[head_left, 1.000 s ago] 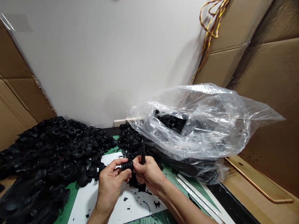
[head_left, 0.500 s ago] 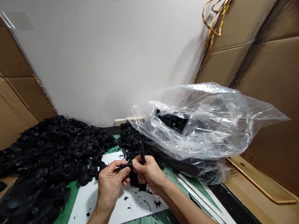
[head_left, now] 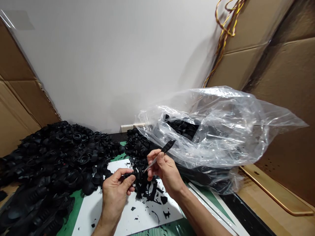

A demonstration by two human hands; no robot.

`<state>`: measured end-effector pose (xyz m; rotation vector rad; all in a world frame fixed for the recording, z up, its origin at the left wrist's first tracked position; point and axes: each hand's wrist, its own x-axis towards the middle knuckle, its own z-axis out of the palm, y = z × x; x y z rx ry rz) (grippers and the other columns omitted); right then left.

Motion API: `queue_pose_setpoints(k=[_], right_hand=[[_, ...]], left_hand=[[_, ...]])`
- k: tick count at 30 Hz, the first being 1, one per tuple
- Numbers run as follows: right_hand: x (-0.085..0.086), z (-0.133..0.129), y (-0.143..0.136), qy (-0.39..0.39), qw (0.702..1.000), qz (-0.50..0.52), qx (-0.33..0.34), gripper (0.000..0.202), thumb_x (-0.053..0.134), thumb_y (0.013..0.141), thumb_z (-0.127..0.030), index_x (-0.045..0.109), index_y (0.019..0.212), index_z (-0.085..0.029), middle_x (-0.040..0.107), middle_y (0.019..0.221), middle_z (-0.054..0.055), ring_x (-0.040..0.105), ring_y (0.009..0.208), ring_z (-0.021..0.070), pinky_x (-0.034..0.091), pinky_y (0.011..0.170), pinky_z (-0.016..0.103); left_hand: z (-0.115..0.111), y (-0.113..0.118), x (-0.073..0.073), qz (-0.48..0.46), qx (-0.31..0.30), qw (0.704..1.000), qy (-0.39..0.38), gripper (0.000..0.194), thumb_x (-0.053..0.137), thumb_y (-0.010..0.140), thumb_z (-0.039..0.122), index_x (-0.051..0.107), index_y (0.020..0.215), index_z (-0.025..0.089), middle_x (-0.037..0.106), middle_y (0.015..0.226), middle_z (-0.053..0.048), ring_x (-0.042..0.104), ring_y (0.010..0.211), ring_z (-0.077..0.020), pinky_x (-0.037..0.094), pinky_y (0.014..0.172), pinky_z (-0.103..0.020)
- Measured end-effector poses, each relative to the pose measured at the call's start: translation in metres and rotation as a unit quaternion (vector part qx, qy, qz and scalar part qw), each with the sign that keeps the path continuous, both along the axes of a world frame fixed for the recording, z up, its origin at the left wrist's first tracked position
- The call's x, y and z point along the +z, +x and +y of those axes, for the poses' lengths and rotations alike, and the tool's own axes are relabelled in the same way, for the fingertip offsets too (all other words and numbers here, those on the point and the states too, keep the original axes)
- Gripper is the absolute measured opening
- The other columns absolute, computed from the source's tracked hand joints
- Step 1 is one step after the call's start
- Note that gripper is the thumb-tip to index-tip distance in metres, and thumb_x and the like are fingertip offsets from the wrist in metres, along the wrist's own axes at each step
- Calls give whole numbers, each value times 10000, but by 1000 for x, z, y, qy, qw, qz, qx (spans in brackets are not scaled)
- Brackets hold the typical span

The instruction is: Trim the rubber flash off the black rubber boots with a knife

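Note:
My left hand [head_left: 116,186] is closed, with thumb and fingertips pinching a small black ribbed part [head_left: 130,175] that looks like rubber. Between the thumb and fingers of my right hand [head_left: 163,167] is a slim, pointed metal tool [head_left: 153,162] with a black handle; whether it is a knife or tweezers I cannot tell. Its tip points down and left, close to the ribbed part. Under both hands, black scraps [head_left: 152,191] lie on a white sheet [head_left: 123,216].
A large heap of similar black ribbed parts [head_left: 61,154] spreads over the left side. On the right stands a clear plastic bag [head_left: 221,131] with more black parts inside. White strips [head_left: 209,209] lie on the green mat [head_left: 71,206]; cardboard [head_left: 283,82] walls both sides.
My right hand has moved up and right, away from my left hand. The tool has swung from upright to slanted, its metal tip now showing. My left hand has barely moved.

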<state>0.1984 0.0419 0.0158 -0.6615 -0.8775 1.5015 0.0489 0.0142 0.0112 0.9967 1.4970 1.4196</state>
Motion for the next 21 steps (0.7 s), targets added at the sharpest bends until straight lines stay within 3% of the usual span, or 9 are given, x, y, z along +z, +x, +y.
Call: queue_pose_setpoints(k=[4, 8, 17, 21], right_hand=[[1, -1, -1, -16, 999, 35, 12, 430, 726, 648, -531, 504, 668, -164, 545, 674, -20, 568, 479, 104, 483, 477, 243], [1, -1, 0, -9, 999, 42, 2, 366, 815, 582, -391, 546, 694, -170, 579, 688, -24, 585, 545, 108, 505, 572, 255], [-7, -7, -4, 108, 991, -78, -1, 231, 737, 690, -387, 698, 803, -189, 659, 796, 42, 615, 749, 185, 498, 679, 303], [-8, -10, -6, 92, 991, -101, 3, 225, 740, 681, -384, 694, 768, -182, 658, 733, 36, 617, 692, 179, 495, 662, 303]], left_hand=[[-1, 0, 1, 9, 2, 1000, -1, 288, 766, 470, 354, 689, 664, 155, 537, 346, 35, 473, 323, -109, 334, 321, -193], [0, -2, -1, 31, -4, 999, 11, 228, 745, 509, 329, 696, 661, 168, 524, 359, 43, 474, 340, -114, 341, 337, -204], [-3, -3, -1, 118, -17, 989, 90, 54, 691, 579, 235, 700, 628, 214, 630, 582, 14, 515, 433, -129, 409, 419, -237], [-4, -2, -1, 151, -21, 983, 107, 37, 686, 599, 234, 701, 632, 223, 638, 626, -3, 576, 551, -174, 411, 449, -239]])
